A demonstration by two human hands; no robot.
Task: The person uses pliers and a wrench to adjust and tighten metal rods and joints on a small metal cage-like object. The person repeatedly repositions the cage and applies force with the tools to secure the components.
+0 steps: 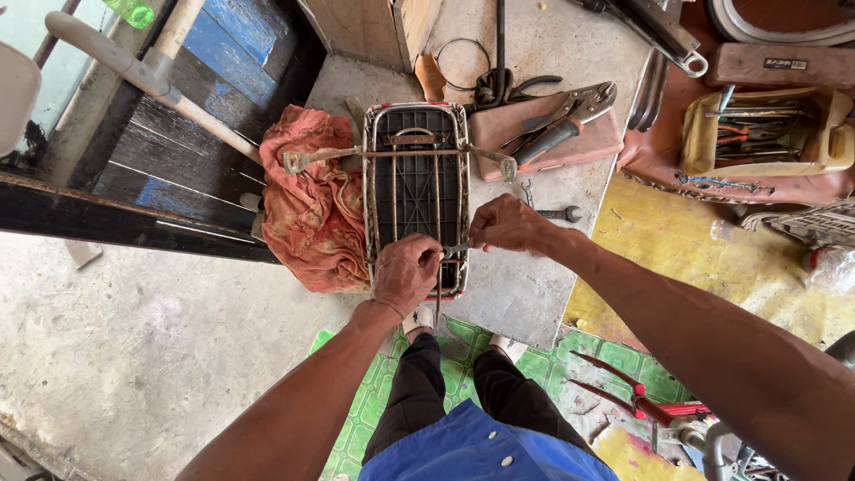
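A rusty metal bicycle rear rack [416, 178] with a black plastic panel lies on a concrete slab [525, 285]. My left hand [405, 272] is closed around the rack's near end rail. My right hand [506, 223] pinches a small metal tool [457, 249] against the rack's near right corner. Two thin metal stays [321, 158] stick out sideways from the rack's far part.
An orange rag [312, 209] lies left of the rack. Locking pliers [561, 120] rest on a reddish pad [579, 138] to the right, with a small spanner [557, 214] below. A tray of tools [766, 134] sits far right. Red-handled cutters [641, 405] lie near my legs.
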